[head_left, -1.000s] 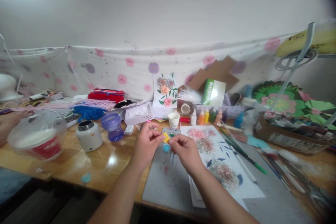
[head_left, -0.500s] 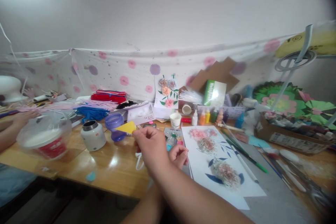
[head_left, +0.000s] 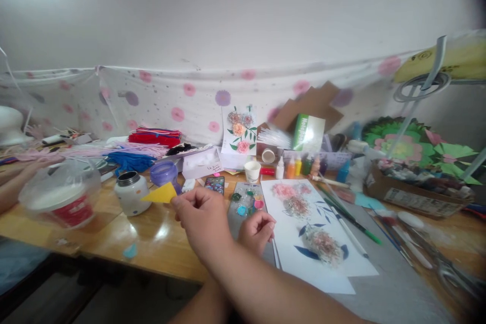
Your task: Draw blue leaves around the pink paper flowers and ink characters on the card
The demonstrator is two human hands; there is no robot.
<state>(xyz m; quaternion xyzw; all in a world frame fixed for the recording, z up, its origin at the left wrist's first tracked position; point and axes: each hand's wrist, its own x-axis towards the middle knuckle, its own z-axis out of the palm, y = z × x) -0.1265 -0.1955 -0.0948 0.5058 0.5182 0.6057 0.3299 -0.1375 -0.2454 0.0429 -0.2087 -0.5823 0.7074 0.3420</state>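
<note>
My right hand (head_left: 203, 220) reaches across to the left, its arm passing over my left arm. It pinches a yellow triangular paper piece (head_left: 161, 194) just above the wooden table (head_left: 114, 235), close to a white jar with a dark lid (head_left: 130, 193). My left hand (head_left: 257, 230) rests curled on the grey mat (head_left: 243, 228) beside the white sheet of paper flowers (head_left: 311, 233). What its fingers hold, if anything, is hidden. Small coloured pieces (head_left: 246, 202) lie on the mat just beyond it.
A purple cup (head_left: 163, 173), a phone (head_left: 214, 185) and a paper cup (head_left: 252, 170) stand behind my hands. A lidded plastic tub (head_left: 56, 197) and another person's hand (head_left: 23, 174) are at the left. Paint bottles (head_left: 299, 166) and pens (head_left: 349, 217) are at the right.
Both hands held the yellow piece over the mat. My right hand has carried it leftward across my left arm toward the white jar, and my left hand has dropped curled onto the mat.
</note>
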